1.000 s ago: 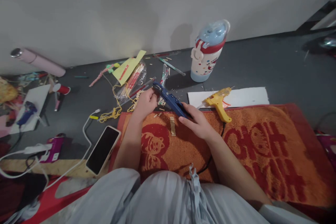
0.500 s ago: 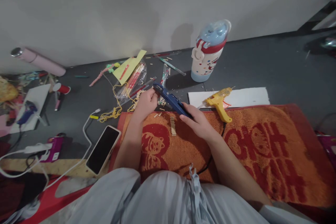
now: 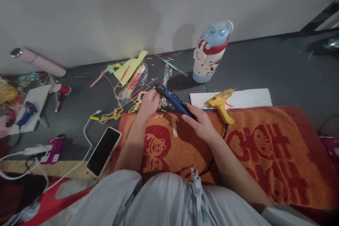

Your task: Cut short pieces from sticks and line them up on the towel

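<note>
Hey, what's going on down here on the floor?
A person sits at an orange towel. Their right hand grips a blue glue gun, and their left hand is curled at its nozzle; whether it pinches anything is hidden. A row of small wooden sticks lies on the towel, and a yellow glue gun rests nearby.

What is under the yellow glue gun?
The yellow gun lies on a white sheet, its handle over the orange towel; what lies beneath those is covered.

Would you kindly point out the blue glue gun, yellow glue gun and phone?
blue glue gun (image 3: 173, 100): head view, mid barrel.
yellow glue gun (image 3: 219, 101): head view, its body.
phone (image 3: 103, 150): head view, screen centre.
</note>
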`<state>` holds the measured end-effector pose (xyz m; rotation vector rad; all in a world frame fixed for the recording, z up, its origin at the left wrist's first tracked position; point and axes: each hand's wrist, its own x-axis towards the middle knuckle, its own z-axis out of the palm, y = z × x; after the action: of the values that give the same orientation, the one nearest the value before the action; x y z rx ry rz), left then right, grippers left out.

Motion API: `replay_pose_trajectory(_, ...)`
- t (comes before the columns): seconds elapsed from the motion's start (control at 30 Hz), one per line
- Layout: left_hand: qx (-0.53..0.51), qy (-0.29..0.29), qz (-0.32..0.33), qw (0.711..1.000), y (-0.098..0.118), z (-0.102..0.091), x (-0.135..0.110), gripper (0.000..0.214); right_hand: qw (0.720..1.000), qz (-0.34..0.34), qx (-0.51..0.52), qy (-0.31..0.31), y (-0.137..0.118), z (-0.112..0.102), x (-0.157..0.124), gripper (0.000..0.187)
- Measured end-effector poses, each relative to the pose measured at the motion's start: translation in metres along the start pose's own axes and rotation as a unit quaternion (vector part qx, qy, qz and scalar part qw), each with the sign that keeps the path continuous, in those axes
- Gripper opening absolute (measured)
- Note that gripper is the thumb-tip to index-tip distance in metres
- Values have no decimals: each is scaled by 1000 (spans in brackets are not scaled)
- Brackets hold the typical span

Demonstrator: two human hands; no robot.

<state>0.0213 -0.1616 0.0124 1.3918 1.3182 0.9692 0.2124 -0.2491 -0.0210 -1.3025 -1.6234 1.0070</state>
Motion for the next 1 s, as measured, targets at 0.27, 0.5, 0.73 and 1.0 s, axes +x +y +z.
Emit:
replay_pose_trajectory(0.27,-66,-15,-84,994,13,15,-5,37,998,17,36,52,2,9,1,50)
replay_pose_trajectory(0.5,-69,-189,-49,978,16,36,-16,37,972,62,205,93,0,11,0,50)
replay_pose_trajectory(0.73,45,13,93,995,12,16,-9,28,917,146,369,52,-9,7,2,42)
replay_pose_trajectory(1.0,228,149,227,935,21,3,-12,15,901,174,398,14,-10,14,-3,40)
